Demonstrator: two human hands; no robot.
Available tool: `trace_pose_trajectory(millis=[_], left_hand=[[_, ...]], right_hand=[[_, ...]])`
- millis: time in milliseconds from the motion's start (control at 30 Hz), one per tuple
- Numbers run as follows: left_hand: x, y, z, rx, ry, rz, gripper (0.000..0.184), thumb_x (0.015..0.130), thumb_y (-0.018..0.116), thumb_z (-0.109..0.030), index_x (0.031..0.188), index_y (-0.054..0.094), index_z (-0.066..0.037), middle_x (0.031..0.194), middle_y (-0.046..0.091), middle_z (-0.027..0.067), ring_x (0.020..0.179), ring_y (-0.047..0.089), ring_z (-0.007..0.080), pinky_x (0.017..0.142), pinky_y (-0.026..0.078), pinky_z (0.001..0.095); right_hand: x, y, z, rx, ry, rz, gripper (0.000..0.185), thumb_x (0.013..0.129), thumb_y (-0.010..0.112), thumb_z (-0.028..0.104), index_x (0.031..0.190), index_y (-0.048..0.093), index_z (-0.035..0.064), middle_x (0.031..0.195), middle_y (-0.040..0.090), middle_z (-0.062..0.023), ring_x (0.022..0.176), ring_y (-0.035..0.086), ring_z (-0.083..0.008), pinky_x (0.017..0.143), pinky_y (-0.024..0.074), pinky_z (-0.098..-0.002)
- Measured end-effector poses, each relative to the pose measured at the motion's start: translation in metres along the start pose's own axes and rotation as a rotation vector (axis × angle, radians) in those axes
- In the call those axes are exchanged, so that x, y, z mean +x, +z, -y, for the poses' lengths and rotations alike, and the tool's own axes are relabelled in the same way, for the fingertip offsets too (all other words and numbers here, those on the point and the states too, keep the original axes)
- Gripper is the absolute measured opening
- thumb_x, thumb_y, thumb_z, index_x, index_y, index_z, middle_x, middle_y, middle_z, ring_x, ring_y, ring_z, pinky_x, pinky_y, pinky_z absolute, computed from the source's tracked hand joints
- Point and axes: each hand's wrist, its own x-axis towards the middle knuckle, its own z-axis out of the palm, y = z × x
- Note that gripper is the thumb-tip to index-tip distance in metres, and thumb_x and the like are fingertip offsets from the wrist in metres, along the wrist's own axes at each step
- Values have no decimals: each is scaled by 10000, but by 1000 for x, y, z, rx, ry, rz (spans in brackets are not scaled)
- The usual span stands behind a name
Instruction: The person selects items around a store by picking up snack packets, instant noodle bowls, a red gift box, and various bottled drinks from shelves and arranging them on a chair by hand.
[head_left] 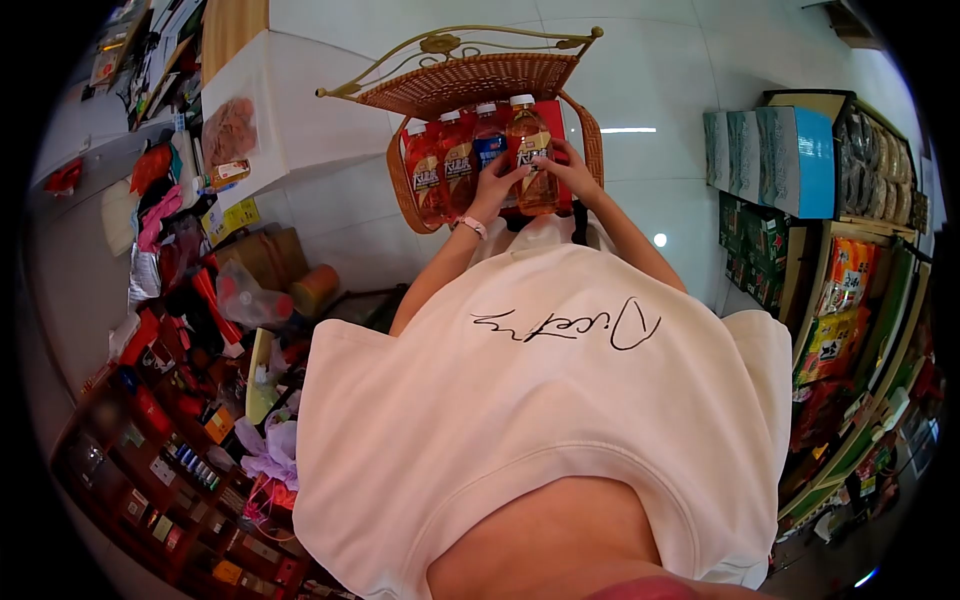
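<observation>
A wicker chair (470, 82) with a gold metal back rail stands in front of me. On its seat, several drink bottles with white caps are lined up. The rightmost bottle (536, 185) holds an amber drink and has a black and gold label. My left hand (494, 190), with a pink band at the wrist, is closed on this bottle's lower left side. From the right, my right hand (570, 172) curls round the same bottle. Just left of it is a blue-labelled bottle (490, 135), partly covered by my left hand. Two similar bottles (457, 165) stand farther left.
Something red (550, 115) lies behind the held bottle. To the right are blue boxes (795, 160), green cartons (752, 245) and a shelf with packaged food (845, 280). On the left are a white table (270, 110), a cardboard box (275, 258) and cluttered goods.
</observation>
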Motion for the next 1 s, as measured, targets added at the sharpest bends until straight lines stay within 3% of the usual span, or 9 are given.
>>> trace_pose_trajectory(millis=[200, 300, 700, 867, 967, 1000], left_hand=[[0, 1, -5, 55, -18, 1, 468, 795, 656, -125, 1203, 460, -6, 1122, 542, 70, 989, 539, 150, 840, 455, 286], [-4, 4, -9, 51, -35, -9, 475, 797, 654, -134, 1209, 457, -3, 1120, 544, 66, 994, 534, 146, 841, 451, 280], [-11, 8, -13, 100, -3, -69, 507, 763, 696, -194, 1192, 506, -3, 1130, 565, 66, 1000, 523, 116, 863, 410, 248], [-15, 6, -11, 145, 47, -73, 501, 785, 675, -234, 1191, 505, 5, 1124, 566, 76, 1007, 520, 130, 868, 401, 250], [-21, -7, 9, 179, 92, -221, 502, 801, 655, -273, 1189, 504, 9, 1112, 571, 81, 992, 532, 147, 863, 404, 260], [-28, -12, 17, 131, 96, -285, 489, 826, 614, -331, 1169, 518, 5, 1073, 584, 72, 934, 547, 141, 808, 422, 252]], right_hand=[[-7, -1, 21, -4, 114, 5, 804, 686, 742, 374, 1256, 359, -46, 1164, 485, -176, 1049, 504, -244, 870, 436, -319], [-7, -4, 22, -36, 151, 51, 775, 725, 702, 383, 1287, 342, -12, 1230, 439, -178, 1128, 452, -233, 941, 377, -321], [-5, -6, 12, -13, 122, 43, 766, 695, 738, 347, 1259, 363, -10, 1192, 465, -176, 1099, 465, -251, 910, 398, -326], [-2, -4, 9, -46, 111, 32, 801, 702, 737, 333, 1284, 305, -8, 1233, 425, -186, 1125, 447, -252, 926, 389, -332], [-3, 0, 8, -31, 87, 3, 856, 702, 736, 345, 1318, 243, 12, 1265, 385, -191, 1132, 439, -258, 927, 389, -331], [-7, 3, 12, -34, 95, -16, 861, 700, 737, 347, 1322, 240, 18, 1267, 383, -190, 1133, 437, -258, 925, 390, -329]])
